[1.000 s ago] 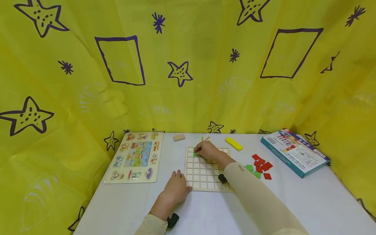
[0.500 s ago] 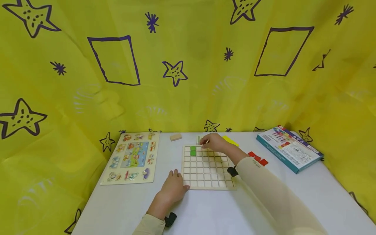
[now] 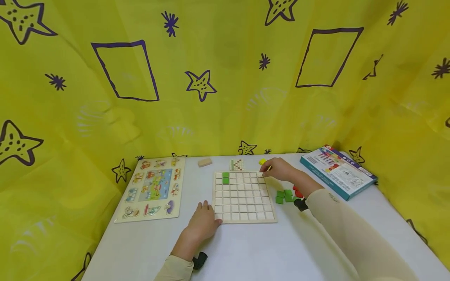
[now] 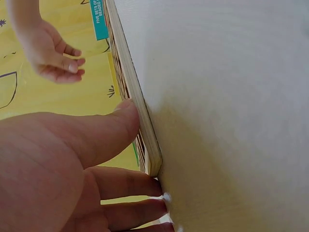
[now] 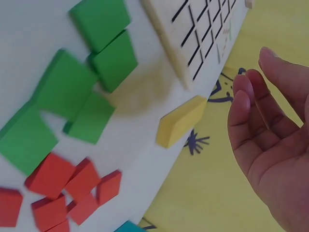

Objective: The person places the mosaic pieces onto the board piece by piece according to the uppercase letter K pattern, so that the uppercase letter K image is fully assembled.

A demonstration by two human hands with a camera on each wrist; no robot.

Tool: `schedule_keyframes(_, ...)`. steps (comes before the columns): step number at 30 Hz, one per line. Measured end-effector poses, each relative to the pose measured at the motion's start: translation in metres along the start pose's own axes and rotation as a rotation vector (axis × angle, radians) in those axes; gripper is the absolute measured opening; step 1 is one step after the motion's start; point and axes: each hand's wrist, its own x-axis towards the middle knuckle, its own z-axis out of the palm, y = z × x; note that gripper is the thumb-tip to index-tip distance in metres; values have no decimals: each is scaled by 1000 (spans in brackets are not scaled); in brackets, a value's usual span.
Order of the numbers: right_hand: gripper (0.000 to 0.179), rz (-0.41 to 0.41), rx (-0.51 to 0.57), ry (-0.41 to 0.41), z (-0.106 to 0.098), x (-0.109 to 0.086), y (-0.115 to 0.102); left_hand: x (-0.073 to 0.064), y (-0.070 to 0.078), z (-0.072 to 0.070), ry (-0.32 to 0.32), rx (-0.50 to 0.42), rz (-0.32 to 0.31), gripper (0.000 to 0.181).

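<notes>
Right hand (image 3: 278, 170) drawn rightward, empty, fingers loosely bent. Two green tiles (image 3: 225, 181) uncovered on grid board (image 3: 245, 193), lower centre; placement looks done. Left hand (image 3: 202, 222), fingers relaxed, touches its edge.

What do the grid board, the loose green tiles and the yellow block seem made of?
Grid board: probably wood, pale and matte; its edge shows faint lengthwise streaks like grain in the left wrist view.
Green tiles: painted wood or plastic; even colour, dull faces, no visible grain.
Yellow block: likewise wood or plastic, evenly coloured; the look doesn't settle which.
</notes>
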Motion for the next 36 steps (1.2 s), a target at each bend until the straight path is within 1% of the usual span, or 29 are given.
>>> schedule_keyframes(3, 21, 30, 10, -3, -2, -9, 9, 0, 0, 0, -3, -10, -1, 69)
schedule_keyframes(9, 21, 101, 44, -3, -5, -27, 24, -1, 2, -2, 0, 6, 3, 68)
schedule_keyframes(13, 21, 110, 46, -16, -7, -35, 33, -2, 1, -4, 7, 11, 11, 68)
schedule_keyframes(17, 20, 126, 57, -53, -7, -44, 41, -2, 1, -4, 9, 11, 18, 68)
schedule_keyframes(22, 19, 172, 64, -92, -3, -54, 48, -3, 2, -4, 4, 12, 22, 67)
schedule_keyframes(26, 20, 172, 61, -100, 0, -61, 54, -4, 3, -5, 0, 5, 19, 67)
schedule_keyframes(30, 21, 155, 61, -105, 1, -66, 60, -4, 2, -5, 2, 10, 23, 67)
schedule_keyframes(36, 24, 166, 65, -106, 4, -67, 67, -3, 1, -3, 10, 17, 27, 67)
